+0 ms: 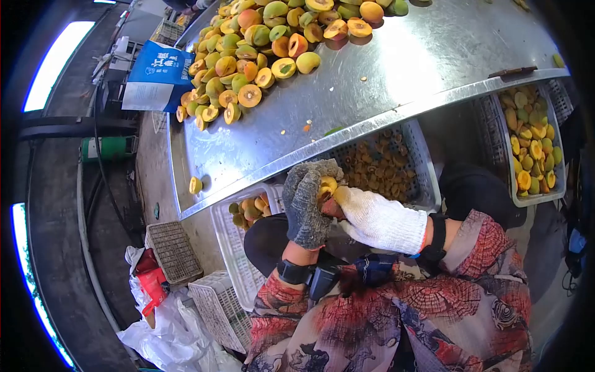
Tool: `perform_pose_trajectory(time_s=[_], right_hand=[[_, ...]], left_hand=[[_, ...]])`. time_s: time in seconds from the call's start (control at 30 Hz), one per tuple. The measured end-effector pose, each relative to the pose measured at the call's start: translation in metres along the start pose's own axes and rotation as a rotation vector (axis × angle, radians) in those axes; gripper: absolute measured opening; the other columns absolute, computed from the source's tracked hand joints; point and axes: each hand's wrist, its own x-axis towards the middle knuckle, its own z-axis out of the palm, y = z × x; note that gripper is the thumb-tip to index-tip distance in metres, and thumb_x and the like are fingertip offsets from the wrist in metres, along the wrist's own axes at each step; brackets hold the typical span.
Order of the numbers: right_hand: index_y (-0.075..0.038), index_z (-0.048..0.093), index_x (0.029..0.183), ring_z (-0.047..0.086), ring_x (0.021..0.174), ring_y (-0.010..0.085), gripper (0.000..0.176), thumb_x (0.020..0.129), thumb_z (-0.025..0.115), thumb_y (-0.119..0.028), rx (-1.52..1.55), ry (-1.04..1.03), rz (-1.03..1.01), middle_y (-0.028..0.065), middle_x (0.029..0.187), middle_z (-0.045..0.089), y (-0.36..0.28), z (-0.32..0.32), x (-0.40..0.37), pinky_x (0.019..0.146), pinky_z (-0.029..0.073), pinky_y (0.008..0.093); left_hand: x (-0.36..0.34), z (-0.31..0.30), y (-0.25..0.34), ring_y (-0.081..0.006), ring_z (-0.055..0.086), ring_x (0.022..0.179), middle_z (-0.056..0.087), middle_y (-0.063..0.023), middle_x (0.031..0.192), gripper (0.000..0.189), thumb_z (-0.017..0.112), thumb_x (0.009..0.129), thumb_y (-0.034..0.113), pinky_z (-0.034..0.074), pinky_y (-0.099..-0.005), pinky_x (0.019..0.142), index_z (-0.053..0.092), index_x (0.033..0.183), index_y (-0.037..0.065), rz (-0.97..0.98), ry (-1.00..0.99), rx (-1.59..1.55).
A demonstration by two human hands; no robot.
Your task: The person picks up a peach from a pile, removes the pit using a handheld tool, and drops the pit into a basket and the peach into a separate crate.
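My left hand (pixel 307 201), in a dark grey knitted glove, is curled around a yellow peach half (pixel 328 184) just in front of the table edge. My right hand (pixel 381 220), in a white knitted glove, is closed and meets the same fruit from the right. A reddish-brown tip shows at its fingers. Whether a small tool is inside that grip is hidden. Below and behind the hands, a grey crate (pixel 427 170) holds many brown pits or scraps. Lower left, a white crate (pixel 232 266) contains several yellow-orange fruit pieces (pixel 251 209).
A metal table (pixel 279 124) with a raised rim carries a heap of halved peaches (pixel 248 49). One half (pixel 196 185) lies near its left corner. A blue-and-white bag (pixel 158 71) hangs there. Another crate (pixel 542 199) of halves stands right. Baskets (pixel 173 251) and plastic sheeting (pixel 164 332) lie left.
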Motion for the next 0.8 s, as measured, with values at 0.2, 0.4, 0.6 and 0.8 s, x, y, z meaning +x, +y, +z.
perform_pose_trajectory(time_s=[0.2,0.4,0.6,0.8], right_hand=[[-0.006,0.055,0.090,0.061,0.066,0.0283,0.015,0.079,0.059,-0.014,-0.514,0.041,0.003,0.0115,0.076,0.055,-0.005,-0.008,0.011,0.057,0.052,0.0381],[-0.011,0.055,0.081,0.061,0.063,0.0226,0.011,0.079,0.061,-0.020,-0.739,0.210,-0.049,0.0065,0.071,0.053,-0.008,-0.022,0.016,0.051,0.050,0.0348],[-0.011,0.056,0.085,0.062,0.058,0.0267,0.008,0.082,0.057,-0.018,-0.723,0.030,0.046,0.0098,0.072,0.055,0.006,-0.019,0.003,0.049,0.051,0.0376],[-0.011,0.060,0.088,0.064,0.060,0.0269,0.009,0.082,0.055,-0.016,-0.693,-0.029,0.041,0.0115,0.072,0.057,0.004,-0.021,0.003,0.048,0.051,0.0373]], left_hand=[[-0.001,-0.008,-0.023,-0.0217,0.061,0.085,0.062,-0.0108,0.094,0.022,0.049,0.094,0.015,0.048,-0.0317,0.079,0.063,0.092,-0.001,0.051,-0.035,0.140],[-0.001,-0.020,-0.024,-0.0249,0.062,0.092,0.062,-0.0134,0.101,0.024,0.058,0.090,0.022,0.053,-0.0360,0.081,0.056,0.103,0.002,-0.481,0.117,-0.869],[-0.006,-0.086,0.000,-0.0259,0.062,0.095,0.062,-0.0151,0.106,0.022,0.056,0.091,0.021,0.053,-0.0370,0.080,0.058,0.103,0.002,-0.170,0.137,-0.064],[-0.027,-0.178,-0.005,-0.0266,0.056,0.104,0.060,-0.0149,0.111,0.029,0.065,0.084,0.015,0.043,-0.0365,0.093,0.061,0.110,0.001,-0.097,0.379,0.656]])
